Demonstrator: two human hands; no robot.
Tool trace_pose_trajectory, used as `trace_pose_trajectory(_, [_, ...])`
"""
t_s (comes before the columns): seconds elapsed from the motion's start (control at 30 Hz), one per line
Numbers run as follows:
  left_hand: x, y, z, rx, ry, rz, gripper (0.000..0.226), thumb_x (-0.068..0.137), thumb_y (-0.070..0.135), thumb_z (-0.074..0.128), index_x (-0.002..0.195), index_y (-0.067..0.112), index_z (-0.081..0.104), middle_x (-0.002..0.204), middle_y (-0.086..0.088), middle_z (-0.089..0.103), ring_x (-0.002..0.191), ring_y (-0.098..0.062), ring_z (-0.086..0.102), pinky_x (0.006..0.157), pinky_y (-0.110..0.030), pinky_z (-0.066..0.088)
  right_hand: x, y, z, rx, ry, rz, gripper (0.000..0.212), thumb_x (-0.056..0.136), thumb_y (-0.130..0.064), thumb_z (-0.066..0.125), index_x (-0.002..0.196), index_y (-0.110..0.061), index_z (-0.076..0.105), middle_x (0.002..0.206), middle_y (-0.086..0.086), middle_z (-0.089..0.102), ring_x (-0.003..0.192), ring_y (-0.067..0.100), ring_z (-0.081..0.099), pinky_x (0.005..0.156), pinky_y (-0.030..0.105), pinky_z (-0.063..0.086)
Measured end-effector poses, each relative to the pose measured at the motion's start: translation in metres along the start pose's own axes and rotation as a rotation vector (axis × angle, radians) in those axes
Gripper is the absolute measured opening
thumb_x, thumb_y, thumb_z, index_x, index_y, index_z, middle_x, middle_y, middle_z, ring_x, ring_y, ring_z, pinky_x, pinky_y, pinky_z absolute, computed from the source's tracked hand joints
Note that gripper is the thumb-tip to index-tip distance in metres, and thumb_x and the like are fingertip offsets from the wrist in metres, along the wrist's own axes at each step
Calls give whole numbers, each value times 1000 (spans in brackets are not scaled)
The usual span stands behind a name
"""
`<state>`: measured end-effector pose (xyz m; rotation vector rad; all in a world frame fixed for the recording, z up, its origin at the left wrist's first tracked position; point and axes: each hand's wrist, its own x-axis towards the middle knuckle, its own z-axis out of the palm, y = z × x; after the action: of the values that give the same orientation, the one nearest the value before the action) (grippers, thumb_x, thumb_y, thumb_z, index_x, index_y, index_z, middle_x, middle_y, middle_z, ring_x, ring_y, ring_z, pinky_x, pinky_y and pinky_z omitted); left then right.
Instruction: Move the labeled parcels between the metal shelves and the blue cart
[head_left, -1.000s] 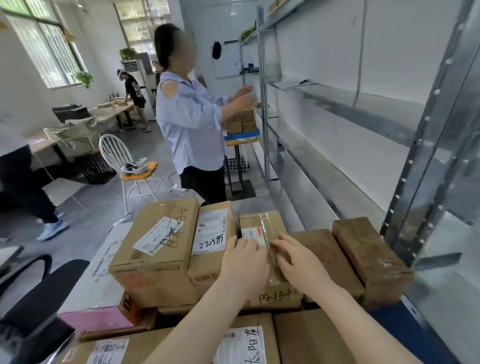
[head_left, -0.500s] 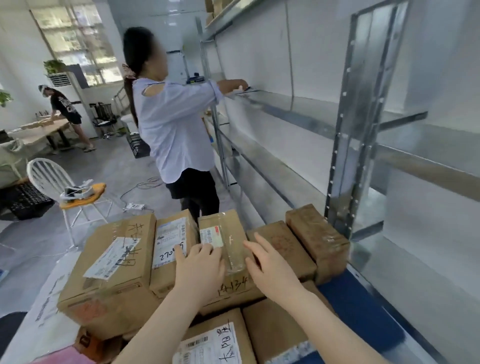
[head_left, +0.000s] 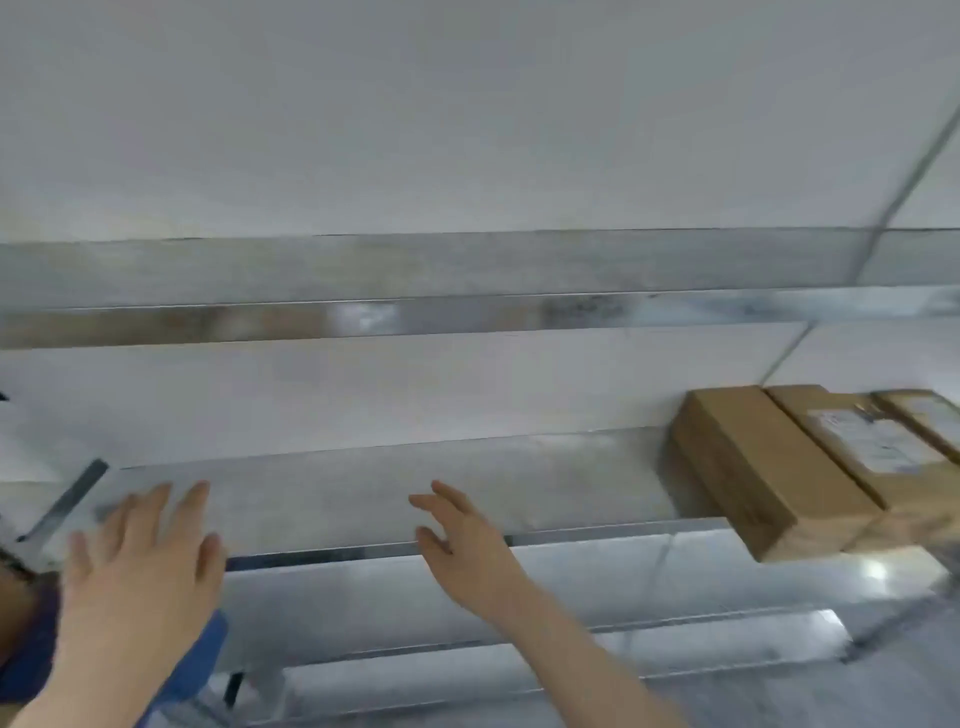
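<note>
I face the metal shelves. My left hand hovers over the left part of the middle shelf board, fingers spread, holding nothing. My right hand is raised over the shelf's front edge, fingers apart and empty. At the right end of that shelf lie three brown cardboard parcels side by side: a plain one, one with a white label, and a third cut by the frame edge. A corner of the blue cart shows at lower left below my left forearm.
A higher shelf board runs across the frame above the hands. Lower shelf levels step down below. A white wall stands behind the shelving. A thin diagonal metal brace crosses the upper right.
My view has swung right from the cart's parcels to the shelves. Both hands have left the taped parcel and now hang open over the shelf. The other person is out of view.
</note>
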<state>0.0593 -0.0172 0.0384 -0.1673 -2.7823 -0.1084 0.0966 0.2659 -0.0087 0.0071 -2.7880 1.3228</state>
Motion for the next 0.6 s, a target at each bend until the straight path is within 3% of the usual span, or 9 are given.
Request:
trace_pose_trajectory(0.07, [6, 90, -8, 1, -80, 147, 54, 82, 28, 39, 123, 1, 60, 124, -29, 56, 112, -51, 52, 89, -68, 36, -16, 28, -48, -28, 110, 64, 39, 97, -29, 44, 136, -34, 43, 154, -12, 20, 107, 16, 58, 91, 22, 40])
trace_pose_trajectory(0.1, [6, 142, 1, -78, -112, 221, 52, 83, 26, 41, 127, 4, 57, 129, -26, 54, 118, -49, 50, 94, -67, 33, -29, 47, -76, -48, 171, 99, 39, 97, -28, 44, 136, -33, 43, 154, -11, 21, 111, 16, 55, 91, 23, 40])
trace_pose_trajectory(0.2, [1, 246, 25, -88, -248, 382, 52, 96, 32, 37, 146, 22, 32, 152, -8, 31, 141, -30, 25, 113, -51, 18, -64, 95, -155, -108, 338, 170, 39, 97, -27, 44, 136, -30, 44, 154, -7, 23, 112, 19, 55, 93, 30, 42])
trace_pose_trajectory(0.33, [-8, 357, 38, -174, -285, 517, 52, 98, 38, 31, 148, 31, 19, 156, 1, 18, 143, -22, 15, 116, -45, 12, -95, 157, -239, -179, 464, 218, 39, 96, -24, 44, 135, -24, 47, 152, -2, 29, 135, 17, 35, 102, 31, 37])
trace_pose_trajectory(0.47, [-7, 450, 47, -337, -347, 566, 48, 98, 37, 34, 146, 32, 26, 159, 3, 12, 145, -18, 13, 115, -44, 15, -108, 222, -308, -280, 434, 291, 43, 92, -18, 42, 135, -25, 46, 151, 2, 32, 139, 21, 27, 105, 42, 35])
trace_pose_trajectory(0.6, [-8, 532, 71, -465, -421, 552, 50, 99, 40, 33, 147, 34, 24, 159, 4, 11, 145, -18, 13, 115, -45, 18, -106, 283, -348, -307, 322, 364, 46, 93, -21, 43, 138, -30, 40, 153, -1, 25, 130, 25, 39, 102, 44, 39])
